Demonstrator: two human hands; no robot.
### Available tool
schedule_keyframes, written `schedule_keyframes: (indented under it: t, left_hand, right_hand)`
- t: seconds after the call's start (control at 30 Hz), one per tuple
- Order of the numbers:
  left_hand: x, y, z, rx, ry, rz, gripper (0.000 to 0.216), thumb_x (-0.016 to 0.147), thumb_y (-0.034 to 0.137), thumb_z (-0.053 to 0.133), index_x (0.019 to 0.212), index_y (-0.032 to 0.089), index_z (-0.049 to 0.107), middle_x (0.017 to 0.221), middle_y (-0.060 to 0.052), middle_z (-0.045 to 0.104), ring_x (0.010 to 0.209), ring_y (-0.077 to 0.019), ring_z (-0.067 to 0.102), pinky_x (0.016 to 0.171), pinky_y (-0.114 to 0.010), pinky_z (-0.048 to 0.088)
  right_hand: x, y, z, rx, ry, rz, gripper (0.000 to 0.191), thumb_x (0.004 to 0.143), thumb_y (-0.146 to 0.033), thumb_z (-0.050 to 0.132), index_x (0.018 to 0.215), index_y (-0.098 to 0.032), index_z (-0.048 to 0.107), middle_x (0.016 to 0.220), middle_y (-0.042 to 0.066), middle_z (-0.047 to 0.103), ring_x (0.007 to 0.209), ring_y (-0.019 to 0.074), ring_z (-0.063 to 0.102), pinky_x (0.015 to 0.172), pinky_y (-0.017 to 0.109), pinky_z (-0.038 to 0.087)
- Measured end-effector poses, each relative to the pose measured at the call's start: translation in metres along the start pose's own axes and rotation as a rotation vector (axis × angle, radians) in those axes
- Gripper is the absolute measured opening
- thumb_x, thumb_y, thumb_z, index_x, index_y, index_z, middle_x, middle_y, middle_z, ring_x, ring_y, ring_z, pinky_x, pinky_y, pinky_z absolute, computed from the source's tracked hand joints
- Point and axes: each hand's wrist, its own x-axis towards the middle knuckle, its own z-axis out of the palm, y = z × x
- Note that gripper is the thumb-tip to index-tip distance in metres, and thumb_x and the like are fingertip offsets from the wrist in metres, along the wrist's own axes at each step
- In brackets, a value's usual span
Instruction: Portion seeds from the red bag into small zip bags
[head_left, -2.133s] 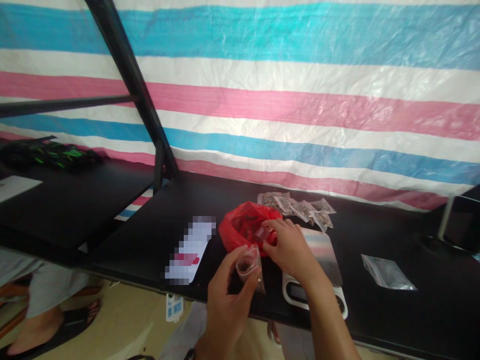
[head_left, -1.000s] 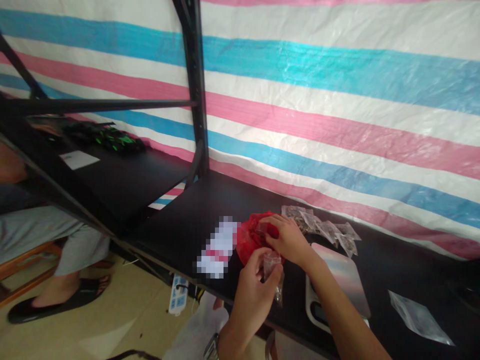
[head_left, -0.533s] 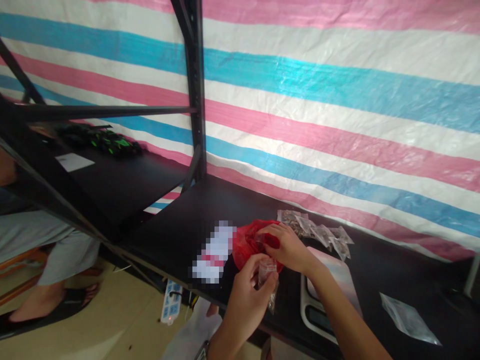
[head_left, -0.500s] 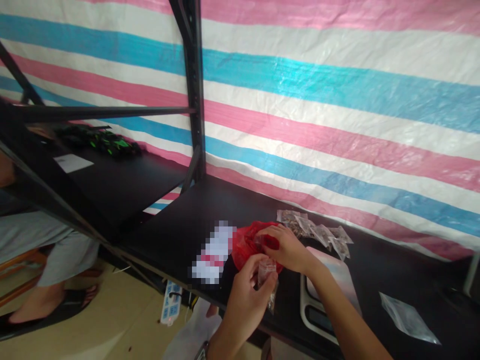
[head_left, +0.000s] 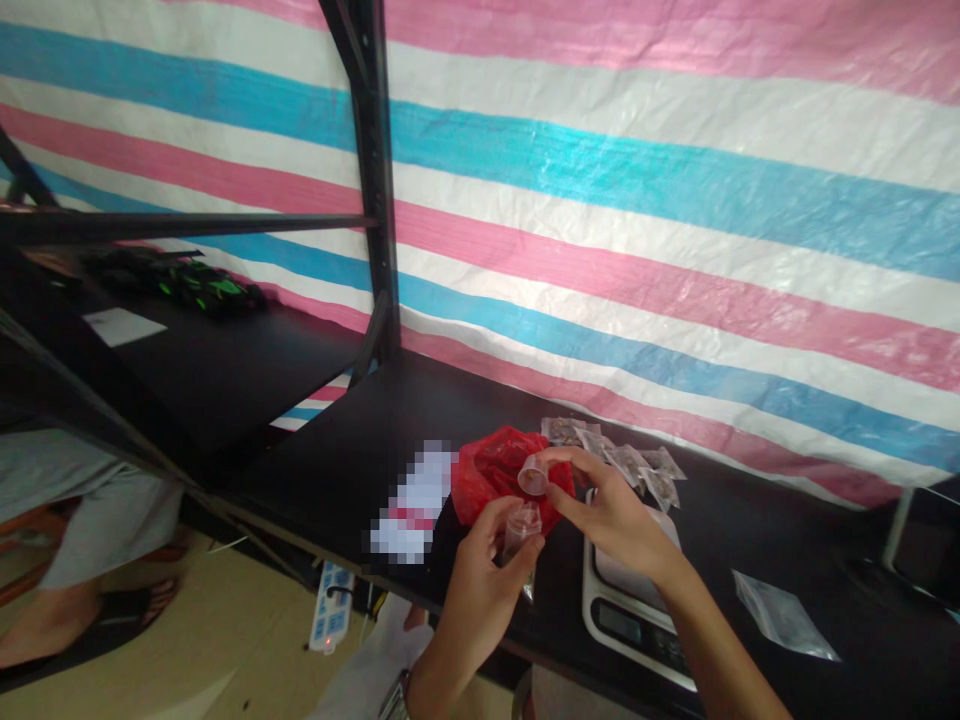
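Observation:
My left hand [head_left: 487, 570] pinches a small clear zip bag [head_left: 523, 530] near its top; some brownish contents show at the bottom. In my right hand [head_left: 600, 505], a small translucent plastic cup [head_left: 533, 475] is gripped between thumb and fingers, tilted with its mouth toward me, just above the bag. Behind both hands lies a crumpled red plastic bag [head_left: 480, 470], its inside partly hidden by the cup and fingers. Below my right forearm sits a white digital scale [head_left: 600, 610], partly covered by the arm.
Several filled clear bags [head_left: 637, 465] lie behind the scale. A flat clear zip bag [head_left: 784, 615] is at the right. Left of the red bag is a blurred-out white packet [head_left: 412, 505]. A black shelf post [head_left: 379, 200] rises at the back. A seated person's leg [head_left: 105, 540] shows at left.
My right hand has come up out of the red bag and now holds the small cup in view above the zip bag. My left hand keeps its hold on the zip bag.

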Motion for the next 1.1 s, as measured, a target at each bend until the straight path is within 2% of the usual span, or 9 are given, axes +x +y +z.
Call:
schedule_keyframes:
  t: [0.1, 0.33, 0.5, 0.6, 0.73, 0.87, 0.97, 1.03, 1.1]
  left_hand:
    - [0.0, -0.002, 0.002, 0.004, -0.013, 0.027, 0.038, 0.089, 0.032, 0.077, 0.124, 0.023, 0.066, 0.126, -0.009, 0.078, 0.118, -0.0262, 0.074, 0.104, -0.037, 0.056]
    - [-0.001, 0.004, 0.009, -0.052, -0.025, 0.039, 0.04, 0.087, 0.029, 0.077, 0.124, 0.022, 0.066, 0.123, -0.009, 0.079, 0.115, -0.0263, 0.076, 0.101, -0.037, 0.058]
    - [-0.002, 0.006, 0.012, -0.079, -0.029, 0.051, 0.041, 0.086, 0.028, 0.077, 0.125, 0.022, 0.068, 0.125, -0.009, 0.08, 0.117, -0.0259, 0.076, 0.103, -0.038, 0.059]
    - [-0.004, 0.006, 0.009, -0.072, -0.016, 0.07, 0.04, 0.086, 0.028, 0.077, 0.125, 0.022, 0.069, 0.126, -0.009, 0.079, 0.12, -0.026, 0.076, 0.105, -0.038, 0.059]
    - [-0.005, 0.008, 0.005, -0.042, 0.026, 0.11, 0.041, 0.084, 0.027, 0.081, 0.123, 0.022, 0.07, 0.124, -0.009, 0.08, 0.121, -0.0257, 0.075, 0.11, -0.04, 0.056]
    - [-0.007, 0.012, 0.001, -0.083, 0.015, 0.101, 0.045, 0.079, 0.029, 0.084, 0.121, 0.023, 0.07, 0.121, -0.008, 0.082, 0.117, -0.0256, 0.077, 0.106, -0.039, 0.059]
    - [-0.008, 0.014, 0.0, -0.09, 0.02, 0.082, 0.047, 0.077, 0.03, 0.085, 0.12, 0.022, 0.069, 0.116, -0.008, 0.083, 0.111, -0.026, 0.079, 0.102, -0.04, 0.061]
    - [-0.009, 0.014, -0.001, -0.08, 0.032, 0.072, 0.048, 0.077, 0.031, 0.085, 0.121, 0.022, 0.069, 0.115, -0.008, 0.084, 0.108, -0.0264, 0.08, 0.099, -0.04, 0.062]
    - [-0.01, 0.014, -0.001, -0.079, 0.035, 0.071, 0.049, 0.077, 0.032, 0.085, 0.122, 0.023, 0.068, 0.116, -0.009, 0.084, 0.109, -0.0268, 0.08, 0.098, -0.04, 0.063]
  right_hand:
    - [-0.018, -0.012, -0.002, -0.094, 0.05, -0.068, 0.025, 0.094, -0.023, 0.07, 0.118, -0.029, 0.076, 0.118, 0.003, 0.08, 0.113, 0.0244, 0.074, 0.106, 0.042, 0.052]
    - [-0.043, -0.022, 0.003, -0.391, 0.031, -0.091, 0.041, 0.096, -0.018, 0.067, 0.133, -0.033, 0.07, 0.128, 0.005, 0.079, 0.114, 0.0282, 0.073, 0.106, 0.05, 0.048]
    - [-0.05, -0.029, 0.001, -0.485, 0.06, -0.162, 0.04, 0.098, -0.021, 0.069, 0.135, -0.034, 0.069, 0.128, 0.005, 0.079, 0.11, 0.0282, 0.072, 0.095, 0.043, 0.05]
    - [-0.047, -0.03, 0.002, -0.507, 0.12, -0.161, 0.035, 0.099, -0.025, 0.068, 0.133, -0.033, 0.07, 0.129, 0.006, 0.079, 0.112, 0.0296, 0.072, 0.096, 0.044, 0.05]
    - [-0.029, -0.024, 0.009, -0.486, 0.199, -0.068, 0.023, 0.099, -0.027, 0.068, 0.121, -0.028, 0.073, 0.126, 0.008, 0.079, 0.118, 0.0309, 0.071, 0.103, 0.047, 0.048]
    - [-0.015, -0.019, 0.014, -0.471, 0.066, 0.049, 0.013, 0.098, -0.026, 0.07, 0.11, -0.026, 0.076, 0.118, 0.006, 0.081, 0.115, 0.0306, 0.071, 0.103, 0.047, 0.047]
    - [-0.027, -0.025, 0.013, -0.374, 0.048, 0.098, 0.014, 0.103, -0.03, 0.063, 0.104, -0.025, 0.077, 0.113, 0.005, 0.08, 0.109, 0.0272, 0.071, 0.099, 0.042, 0.048]
    - [-0.044, -0.032, 0.014, -0.235, 0.065, 0.125, 0.022, 0.106, -0.038, 0.059, 0.1, -0.025, 0.076, 0.103, 0.004, 0.079, 0.096, 0.0233, 0.07, 0.09, 0.037, 0.051]
    - [-0.061, -0.037, 0.018, -0.125, 0.093, 0.16, 0.023, 0.104, -0.042, 0.062, 0.099, -0.024, 0.076, 0.096, 0.003, 0.079, 0.084, 0.021, 0.067, 0.08, 0.033, 0.051]
